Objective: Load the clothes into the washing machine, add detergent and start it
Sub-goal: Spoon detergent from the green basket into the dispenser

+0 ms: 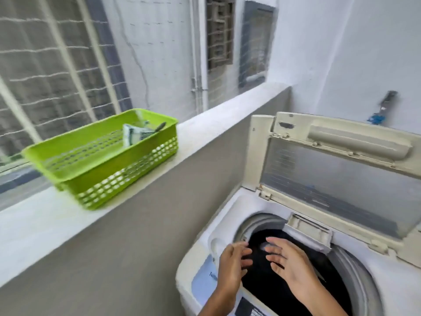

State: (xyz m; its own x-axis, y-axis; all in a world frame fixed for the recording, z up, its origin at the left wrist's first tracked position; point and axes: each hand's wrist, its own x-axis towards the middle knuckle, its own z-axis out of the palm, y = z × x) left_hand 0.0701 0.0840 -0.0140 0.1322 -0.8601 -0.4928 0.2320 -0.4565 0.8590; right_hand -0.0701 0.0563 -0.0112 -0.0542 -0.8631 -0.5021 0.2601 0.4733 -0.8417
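A white top-loading washing machine [227,224] stands at the lower right with its lid [341,179] folded up. Dark clothes [268,283] fill the drum. My left hand [232,263] hovers at the drum's left rim, fingers spread, holding nothing. My right hand [287,261] is over the dark clothes, fingers apart and blurred; no cloth shows in its grip. A green plastic basket [95,176] sits on the ledge to the left, holding a small white and green detergent packet [133,134] and a dark spoon-like item [159,127].
A grey and white ledge [159,160] runs along the left of the machine, with netted windows beyond it. The machine's control panel [246,309] lies under my left wrist. A blue tap fitting [378,117] hangs on the white wall behind the lid.
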